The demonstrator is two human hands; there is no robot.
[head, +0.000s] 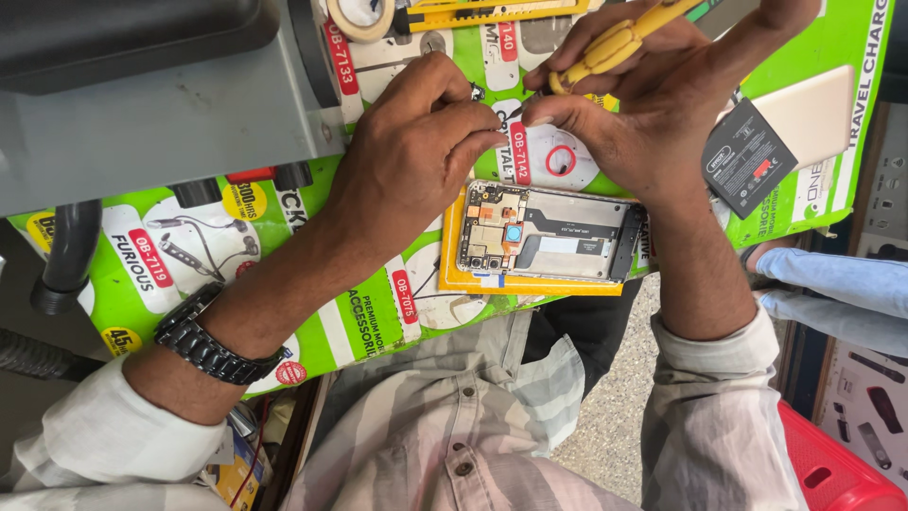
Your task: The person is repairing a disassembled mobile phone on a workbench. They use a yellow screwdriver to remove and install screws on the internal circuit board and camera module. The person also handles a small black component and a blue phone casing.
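The left hand (416,142) rests on the green printed sheet (378,312) covering the tabletop, its fingers (478,118) pinched narrowly together around a tiny dark part (477,92), too small to tell what it is; a black metal wristwatch (213,341) sits on that wrist. The right hand (634,104) is just to the right, nearly touching the left; its fingers are closed around a yellow-handled screwdriver (615,43), whose handle slants far and to the right while the tip end points toward the pinched fingers of the left hand. Just near of both hands lies an opened phone (549,237), its back cover off, circuit board and blue camera module showing at its left end; it rests on a yellow frame (530,284) lying flat on the sheet. To the right, a black phone battery (747,156) lies tilted on a pale flat panel (813,109). At the far edge sit a roll of tape (359,17) and a yellow ruler (492,11); a grey machine housing (161,123) fills the far left.
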